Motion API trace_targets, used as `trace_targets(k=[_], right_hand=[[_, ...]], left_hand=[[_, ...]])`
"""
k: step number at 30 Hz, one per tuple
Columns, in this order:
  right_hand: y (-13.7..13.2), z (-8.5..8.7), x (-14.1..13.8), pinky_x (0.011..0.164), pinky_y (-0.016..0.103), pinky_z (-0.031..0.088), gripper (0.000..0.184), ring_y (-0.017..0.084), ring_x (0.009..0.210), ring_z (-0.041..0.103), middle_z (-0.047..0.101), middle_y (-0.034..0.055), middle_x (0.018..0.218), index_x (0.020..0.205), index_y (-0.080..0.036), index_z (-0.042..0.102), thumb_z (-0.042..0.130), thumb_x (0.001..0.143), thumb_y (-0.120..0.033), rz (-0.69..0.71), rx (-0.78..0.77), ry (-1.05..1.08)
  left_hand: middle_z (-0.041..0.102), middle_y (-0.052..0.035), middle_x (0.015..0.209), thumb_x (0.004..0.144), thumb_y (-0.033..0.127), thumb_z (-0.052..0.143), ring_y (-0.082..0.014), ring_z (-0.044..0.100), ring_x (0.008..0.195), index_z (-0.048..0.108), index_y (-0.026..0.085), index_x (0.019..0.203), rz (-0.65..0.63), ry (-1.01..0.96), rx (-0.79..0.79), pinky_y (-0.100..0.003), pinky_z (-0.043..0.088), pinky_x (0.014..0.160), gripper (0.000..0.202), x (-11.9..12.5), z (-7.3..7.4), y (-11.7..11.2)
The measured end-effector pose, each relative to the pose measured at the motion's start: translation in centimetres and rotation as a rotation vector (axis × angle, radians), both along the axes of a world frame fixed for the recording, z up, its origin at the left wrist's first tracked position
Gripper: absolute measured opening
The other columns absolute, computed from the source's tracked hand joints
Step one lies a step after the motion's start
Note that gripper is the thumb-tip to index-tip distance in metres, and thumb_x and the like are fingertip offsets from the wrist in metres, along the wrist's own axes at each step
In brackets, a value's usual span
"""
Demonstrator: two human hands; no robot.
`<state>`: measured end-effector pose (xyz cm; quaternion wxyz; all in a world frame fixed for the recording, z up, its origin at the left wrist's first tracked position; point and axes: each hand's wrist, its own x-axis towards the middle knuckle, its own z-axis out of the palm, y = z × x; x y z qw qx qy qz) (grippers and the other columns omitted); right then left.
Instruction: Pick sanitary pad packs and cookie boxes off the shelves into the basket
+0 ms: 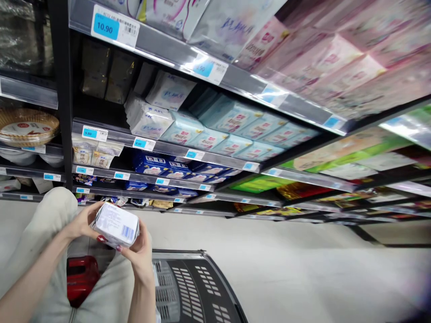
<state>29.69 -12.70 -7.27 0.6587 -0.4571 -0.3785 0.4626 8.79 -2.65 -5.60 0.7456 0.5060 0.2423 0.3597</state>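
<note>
You are in a shop aisle. Identify it by the tiered shelves (97,109) crossing the frame, the blue-and-white price labels (115,27) along their edges, one at upper left reading 10.90, the rows of matching light-blue packs (235,119) at centre, and the pink packs (326,67) at upper right.

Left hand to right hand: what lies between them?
In the head view, a white package with a barcode, held by the left hand and the right hand.
</note>
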Motion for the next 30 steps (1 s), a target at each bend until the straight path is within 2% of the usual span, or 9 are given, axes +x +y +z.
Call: trace_targets(k=[3,6,10,13,16,19,23,25,30], right_hand=[[-0.2,0.2,0.2,0.107,0.037,0.061,0.081,0.029,0.128,0.074,0.079,0.0084,0.136,0.133,-0.033,0.074,0.108,0.060,-0.042,0.018,0.058,-0.065],[-0.3,0.4,0.3,0.113,0.040,0.058,0.076,0.031,0.135,0.071,0.076,0.0085,0.140,0.131,-0.034,0.075,0.107,0.063,-0.046,0.037,0.112,-0.110],[-0.3,0.9,0.5,0.115,0.045,0.057,0.071,0.034,0.136,0.070,0.075,0.0096,0.137,0.123,-0.033,0.077,0.108,0.061,-0.047,0.039,0.119,-0.128],[-0.3,1.5,0.3,0.116,0.048,0.056,0.068,0.036,0.136,0.069,0.076,0.0105,0.136,0.120,-0.032,0.079,0.108,0.060,-0.043,0.023,0.065,-0.105],[-0.4,1.9,0.1,0.116,0.050,0.055,0.071,0.037,0.135,0.069,0.077,0.0109,0.136,0.121,-0.032,0.079,0.108,0.056,-0.035,0.002,0.002,-0.061],[-0.3,1.8,0.1,0.111,0.050,0.059,0.080,0.037,0.131,0.071,0.079,0.0116,0.135,0.125,-0.031,0.079,0.108,0.051,-0.029,-0.018,-0.074,0.002],[0.1,1.3,0.1,0.100,0.049,0.065,0.084,0.039,0.128,0.073,0.080,0.0134,0.133,0.125,-0.028,0.080,0.108,0.046,-0.030,-0.035,-0.127,0.096],[0.4,1.0,0.1,0.095,0.047,0.066,0.079,0.039,0.125,0.074,0.081,0.0136,0.132,0.122,-0.027,0.081,0.108,0.048,-0.033,-0.042,-0.156,0.112],[0.7,0.5,-0.3,0.089,0.043,0.067,0.071,0.035,0.110,0.079,0.083,0.0122,0.125,0.119,-0.025,0.080,0.105,0.055,-0.045,-0.097,-0.276,0.126]], left_hand=[[0.075,-0.0177,0.140,0.046,0.034,0.111,-0.0421,0.065,0.138,0.074,0.021,0.134,-0.006,-0.006,0.112,-0.052,0.043,0.124,0.096,-0.2,-0.6,0.1],[0.074,-0.0196,0.141,0.043,0.035,0.111,-0.0433,0.066,0.138,0.075,0.021,0.131,0.014,-0.002,0.153,-0.053,0.046,0.122,0.096,-0.4,-1.7,0.2],[0.072,-0.0225,0.144,0.050,0.037,0.108,-0.0456,0.064,0.141,0.077,0.020,0.127,0.011,-0.014,0.170,-0.057,0.044,0.123,0.085,-0.4,-2.4,0.3],[0.072,-0.0226,0.144,0.052,0.037,0.108,-0.0475,0.063,0.141,0.078,0.021,0.127,0.014,0.014,0.155,-0.059,0.043,0.125,0.082,-0.4,-2.1,0.2],[0.073,-0.0207,0.144,0.047,0.037,0.110,-0.0479,0.063,0.140,0.077,0.021,0.129,0.032,0.040,0.119,-0.059,0.043,0.125,0.089,-0.4,-1.5,0.1],[0.074,-0.0192,0.143,0.045,0.038,0.110,-0.0470,0.062,0.142,0.074,0.021,0.135,0.011,0.048,0.064,-0.057,0.041,0.126,0.098,-0.4,-0.7,0.1],[0.077,-0.0183,0.136,0.047,0.050,0.107,-0.0471,0.061,0.140,0.071,0.018,0.138,0.055,0.085,-0.052,-0.052,0.046,0.120,0.103,-0.1,0.1,0.1],[0.078,-0.0168,0.131,0.049,0.057,0.105,-0.0466,0.063,0.135,0.072,0.017,0.134,0.077,0.123,-0.079,-0.049,0.051,0.114,0.099,0.1,0.4,0.1],[0.081,-0.0136,0.117,0.065,0.067,0.093,-0.0414,0.069,0.118,0.076,0.017,0.115,0.115,0.246,-0.088,-0.042,0.057,0.093,0.073,0.5,0.5,0.1]])
